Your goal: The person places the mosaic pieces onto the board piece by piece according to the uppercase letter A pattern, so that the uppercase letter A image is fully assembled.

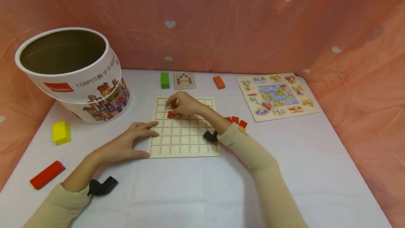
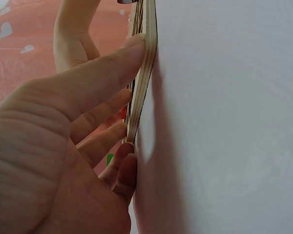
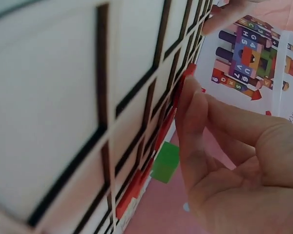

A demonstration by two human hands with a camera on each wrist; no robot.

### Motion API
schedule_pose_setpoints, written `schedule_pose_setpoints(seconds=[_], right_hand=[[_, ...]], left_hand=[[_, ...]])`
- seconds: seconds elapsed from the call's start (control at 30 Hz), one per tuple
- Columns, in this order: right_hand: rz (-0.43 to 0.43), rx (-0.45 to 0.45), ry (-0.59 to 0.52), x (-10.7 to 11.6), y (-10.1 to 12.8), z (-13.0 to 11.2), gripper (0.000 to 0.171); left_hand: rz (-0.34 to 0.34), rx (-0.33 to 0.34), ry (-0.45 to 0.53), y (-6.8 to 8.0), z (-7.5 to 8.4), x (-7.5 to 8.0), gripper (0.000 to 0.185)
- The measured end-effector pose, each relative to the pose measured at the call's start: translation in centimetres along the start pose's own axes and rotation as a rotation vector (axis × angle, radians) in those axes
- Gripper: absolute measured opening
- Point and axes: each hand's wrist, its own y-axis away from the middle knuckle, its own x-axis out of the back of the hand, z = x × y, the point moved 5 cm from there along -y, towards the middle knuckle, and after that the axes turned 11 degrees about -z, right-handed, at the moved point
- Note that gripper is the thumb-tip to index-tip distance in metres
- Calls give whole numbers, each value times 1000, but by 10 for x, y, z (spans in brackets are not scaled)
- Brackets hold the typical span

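Note:
A pale wooden grid board (image 1: 183,140) lies flat in the middle of the white table. My left hand (image 1: 147,138) rests open on its left edge, fingers straight over the frame. In the left wrist view the thumb (image 2: 112,63) presses the board's side (image 2: 147,73). My right hand (image 1: 175,110) is over the board's upper left and pinches a red square tile (image 1: 171,114) at a cell. The right wrist view shows the fingertips (image 3: 188,92) on that red tile (image 3: 188,72), with more red tiles (image 3: 136,187) along the same row.
Loose red tiles (image 1: 235,119) lie right of the board. Behind it are a green block (image 1: 165,80), a pattern card (image 1: 184,80) and an orange block (image 1: 219,82). An animal puzzle board (image 1: 278,96) sits far right. A big round tub (image 1: 76,75), a yellow block (image 1: 61,132) and a long red block (image 1: 47,174) stand left.

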Motion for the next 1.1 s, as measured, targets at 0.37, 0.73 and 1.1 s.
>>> schedule_pose_setpoints(seconds=[0.37, 0.73, 1.1], right_hand=[[-143, -106, 807, -33, 49, -16, 68], [-277, -122, 710, -54, 50, -12, 80], [-69, -144, 468, -7, 99, 24, 73]], left_hand=[[4, -3, 14, 0, 5, 0, 57], [6, -22, -1, 4, 9, 4, 56], [3, 11, 18, 2, 3, 1, 58]])
